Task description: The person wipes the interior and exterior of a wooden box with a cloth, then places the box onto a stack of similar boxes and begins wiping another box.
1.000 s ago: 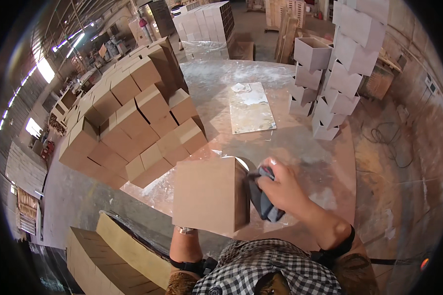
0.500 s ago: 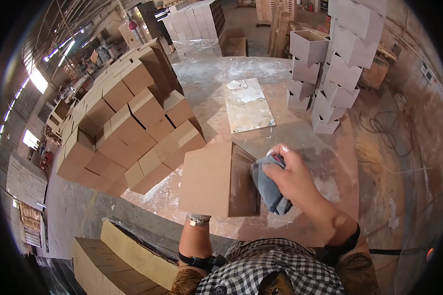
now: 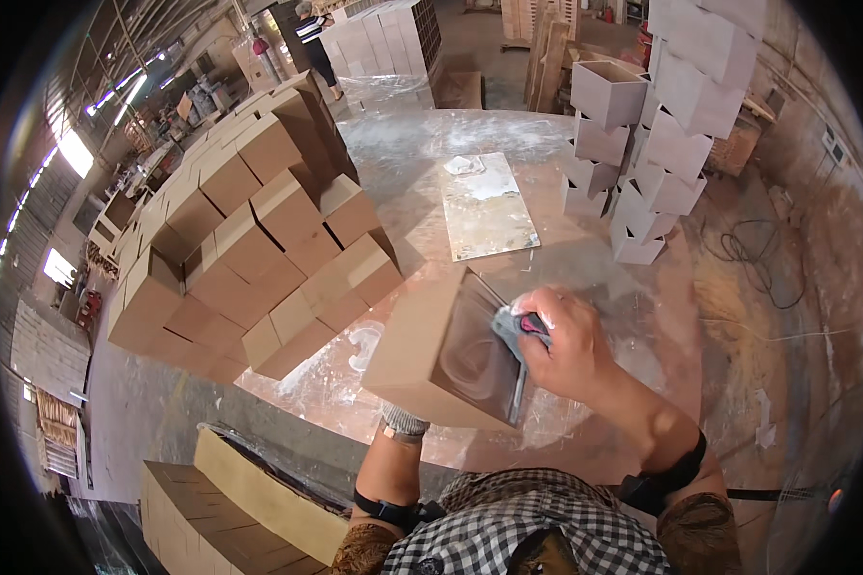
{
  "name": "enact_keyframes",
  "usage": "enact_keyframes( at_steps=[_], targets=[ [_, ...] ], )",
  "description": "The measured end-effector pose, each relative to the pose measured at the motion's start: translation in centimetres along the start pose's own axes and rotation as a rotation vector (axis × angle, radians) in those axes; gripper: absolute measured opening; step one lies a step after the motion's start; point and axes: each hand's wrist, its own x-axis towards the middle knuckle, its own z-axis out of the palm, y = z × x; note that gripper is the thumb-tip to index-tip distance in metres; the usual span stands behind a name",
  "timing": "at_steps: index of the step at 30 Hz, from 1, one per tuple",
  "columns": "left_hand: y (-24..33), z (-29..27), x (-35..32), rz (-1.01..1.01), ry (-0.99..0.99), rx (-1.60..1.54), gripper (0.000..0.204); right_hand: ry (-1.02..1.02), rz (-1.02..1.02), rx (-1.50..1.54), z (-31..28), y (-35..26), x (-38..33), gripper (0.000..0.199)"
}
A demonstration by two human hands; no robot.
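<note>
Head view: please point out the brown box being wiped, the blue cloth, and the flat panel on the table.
brown box [image 3: 414, 355], head view, on its plain outer side.
blue cloth [image 3: 510, 324], head view, on the bunched part.
flat panel [image 3: 486, 209], head view, on its middle.

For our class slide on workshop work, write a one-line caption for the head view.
Right hand presses a grey cloth against a brown box on a dusty table; left hand hidden behind it.

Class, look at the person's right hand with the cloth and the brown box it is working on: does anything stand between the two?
Nothing visible does. The right hand presses the blue-grey cloth straight against the open side of the brown box. The left hand is hidden behind the box.
</note>
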Motion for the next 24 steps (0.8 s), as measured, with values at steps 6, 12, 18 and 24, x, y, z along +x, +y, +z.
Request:
enact_keyframes(
  at_steps=[6,12,18,24],
  targets=[
    [-0.3,1.5,-0.5,-0.029,-0.041,-0.055,0.049,-0.127,-0.086,0.512,-0.7,-3.5,0.1,0.028],
    [-0.3,1.6,-0.9,-0.057,-0.049,-0.075,0.050,0.159,0.237,0.156,0.1,0.4,-0.8,0.023],
    [-0.5,1.9,-1.5,-0.074,-0.070,-0.115,0.050,0.205,0.417,0.038,0.7,-1.9,-2.0,0.023],
    [-0.7,2.1,-2.4,-0.093,-0.085,-0.129,0.051,0.151,0.399,0.216,0.4,-3.5,-1.3,0.017]
  ],
)
